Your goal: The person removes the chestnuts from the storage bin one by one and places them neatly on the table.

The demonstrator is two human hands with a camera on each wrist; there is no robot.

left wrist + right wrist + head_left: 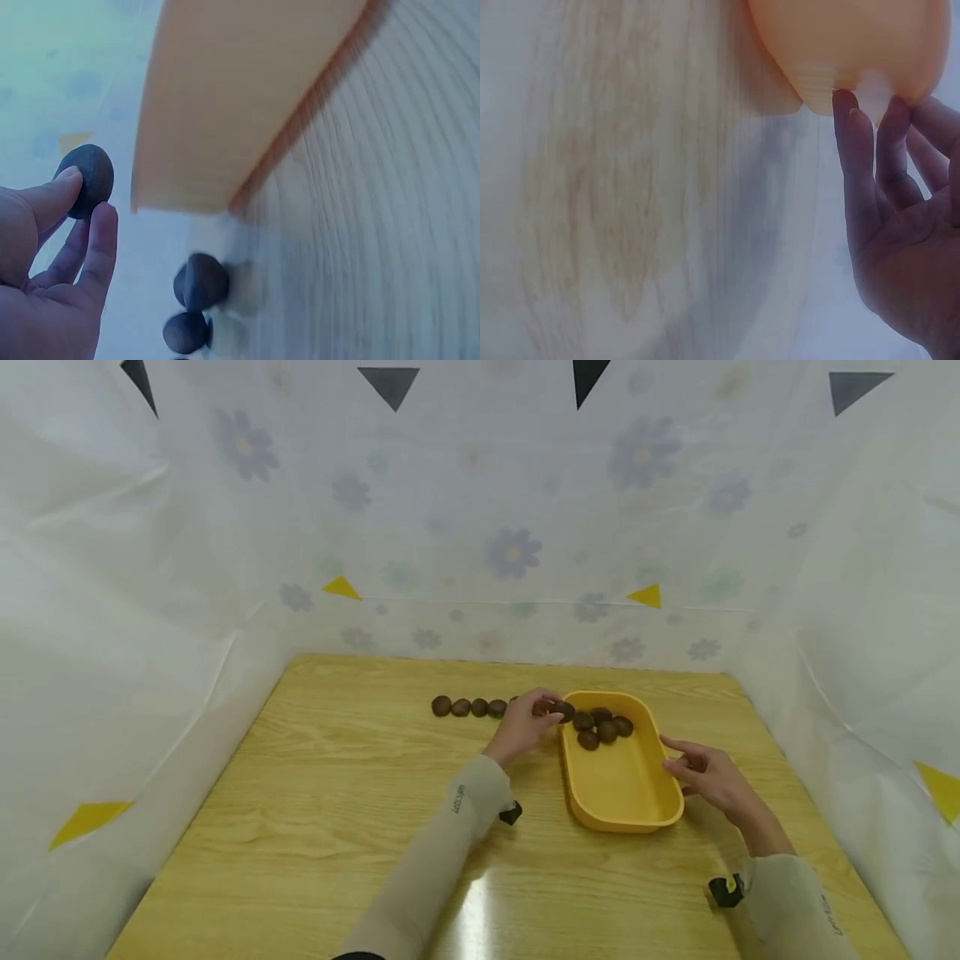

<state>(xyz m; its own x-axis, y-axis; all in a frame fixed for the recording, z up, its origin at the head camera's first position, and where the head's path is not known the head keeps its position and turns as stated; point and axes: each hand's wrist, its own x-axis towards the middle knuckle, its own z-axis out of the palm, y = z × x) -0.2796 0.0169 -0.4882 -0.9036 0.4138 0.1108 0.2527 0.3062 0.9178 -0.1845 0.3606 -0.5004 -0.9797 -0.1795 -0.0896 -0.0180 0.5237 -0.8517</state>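
Observation:
In the head view, my left hand [522,727] pinches a dark brown, rounded chestnut [562,711] between thumb and fingers, at the left rim of a yellow tray [622,793]. The left wrist view shows the held chestnut [91,180] raised beside the tray wall [217,112]. Several more chestnuts [607,731] lie in the tray's far part. On the table, a row of chestnuts [480,707] runs leftward, its right part hidden behind my left hand. My right hand [712,774] touches the tray's right side from outside, fingertips [845,97] against its wall.
The wooden table [337,793] carries the tray right of centre. White sheeting with flower prints [513,552] stands along the back, with more sheeting on both sides. A black wrist mount [726,891] sits by the right sleeve.

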